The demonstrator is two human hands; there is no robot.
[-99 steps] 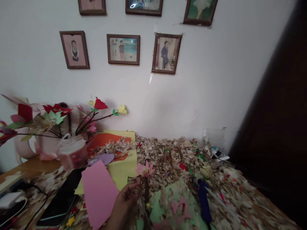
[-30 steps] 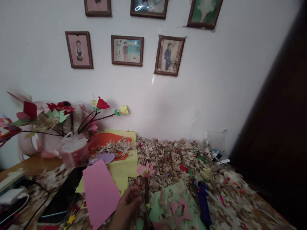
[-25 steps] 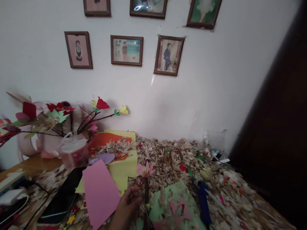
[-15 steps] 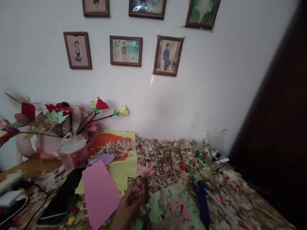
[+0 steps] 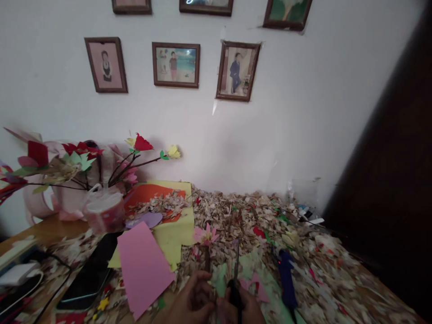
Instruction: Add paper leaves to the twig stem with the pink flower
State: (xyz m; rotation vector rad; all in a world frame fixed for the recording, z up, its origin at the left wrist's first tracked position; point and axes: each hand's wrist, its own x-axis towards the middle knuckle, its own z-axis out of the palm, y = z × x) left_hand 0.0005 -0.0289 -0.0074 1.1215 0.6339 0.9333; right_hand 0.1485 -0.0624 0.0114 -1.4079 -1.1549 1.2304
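Note:
My left hand (image 5: 193,300) is closed round the dark stem of a pink paper flower (image 5: 205,235), which stands upright over the table. Close beside it my right hand (image 5: 245,309) grips black-handled scissors (image 5: 236,274), their blades pointing up just to the right of the stem. Both hands sit at the bottom edge of the view and are partly cut off. Under them lies a green paper sheet (image 5: 249,269) with pink cut-outs on it.
Wood shavings (image 5: 236,216) cover the table. A pink sheet (image 5: 143,265) and a yellow sheet (image 5: 177,234) lie to the left, a blue glue gun (image 5: 286,279) to the right. A paper flower arrangement (image 5: 77,162), a plastic tub (image 5: 103,213) and a dark tablet (image 5: 89,276) stand further left.
My right hand with the scissors has come into view beside my left hand. The left hand has dropped lower on the stem, and the view has tilted slightly down.

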